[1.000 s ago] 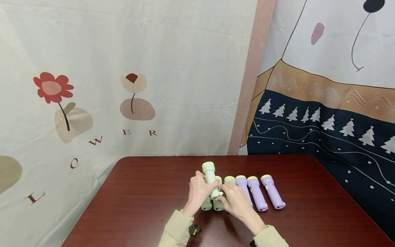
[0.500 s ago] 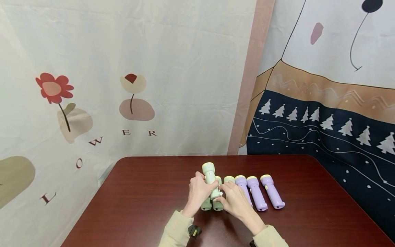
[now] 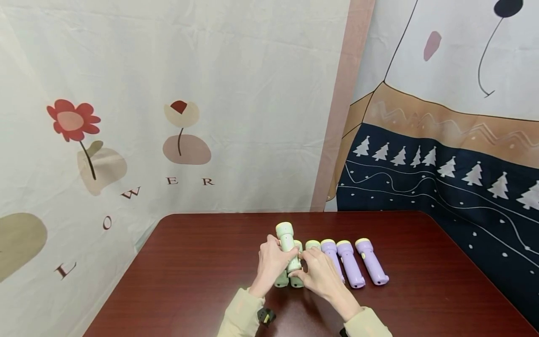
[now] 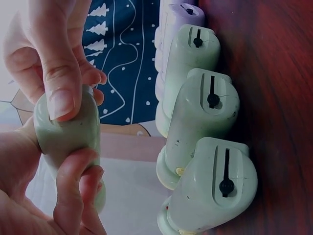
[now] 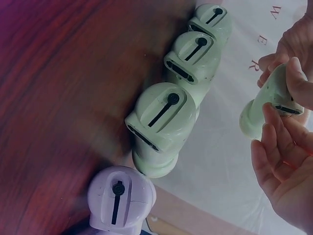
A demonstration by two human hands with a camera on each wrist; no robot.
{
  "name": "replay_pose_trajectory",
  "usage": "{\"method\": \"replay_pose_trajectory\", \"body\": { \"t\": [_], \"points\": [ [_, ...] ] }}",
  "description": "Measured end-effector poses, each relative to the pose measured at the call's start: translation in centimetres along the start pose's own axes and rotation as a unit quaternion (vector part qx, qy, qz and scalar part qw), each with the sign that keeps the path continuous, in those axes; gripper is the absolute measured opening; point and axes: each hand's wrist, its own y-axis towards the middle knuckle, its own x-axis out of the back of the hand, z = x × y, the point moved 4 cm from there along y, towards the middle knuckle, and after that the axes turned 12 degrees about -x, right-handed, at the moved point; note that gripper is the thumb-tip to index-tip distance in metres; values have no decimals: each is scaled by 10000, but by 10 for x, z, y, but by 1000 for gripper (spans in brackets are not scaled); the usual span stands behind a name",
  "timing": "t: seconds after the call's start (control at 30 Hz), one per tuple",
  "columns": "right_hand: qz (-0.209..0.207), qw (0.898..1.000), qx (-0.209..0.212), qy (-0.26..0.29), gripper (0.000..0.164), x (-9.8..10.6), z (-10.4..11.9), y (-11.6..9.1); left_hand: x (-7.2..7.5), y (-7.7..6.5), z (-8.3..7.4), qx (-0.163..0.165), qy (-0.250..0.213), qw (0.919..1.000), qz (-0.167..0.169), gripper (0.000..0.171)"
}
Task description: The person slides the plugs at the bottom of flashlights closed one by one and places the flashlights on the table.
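A pale green flashlight is held above the table, lens end tilted away. My left hand grips its barrel, fingers curled round one side and thumb on the other. My right hand is at the rear end; in the left wrist view its thumb presses the end cap of this flashlight. Under and beside the hands lie three more green flashlights, such as the nearest one, each with a dark slot in its end cap. The right hand partly covers one of these green flashlights in the head view.
Three purple flashlights, a left one, a middle one and a right one, lie right of the green ones. All rest on a dark red-brown table. Patterned cloths hang behind its back edge.
My right thumb has shifted slightly left onto the held flashlight's rear end, and a small pale bit seen there earlier is now covered. The left hand and the lying flashlights stay put.
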Motion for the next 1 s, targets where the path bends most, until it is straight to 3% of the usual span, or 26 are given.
{"method": "replay_pose_trajectory", "body": {
  "t": [0.3,0.63,0.83,1.0],
  "points": [
    [43,9996,61,-275,44,-10,0,-2,2,2,6,-79,165,9998,97,48],
    [1508,9860,-405,-580,47,-27,-8,-7,14,4,23,-104,848,9961,235,48],
    [1594,9840,-207,-763,38,-27,-7,-7,26,5,38,59,1302,9904,450,57],
    [1515,9849,-151,-826,36,-26,-6,-6,26,0,45,42,1450,9879,541,57]
  ]
}}
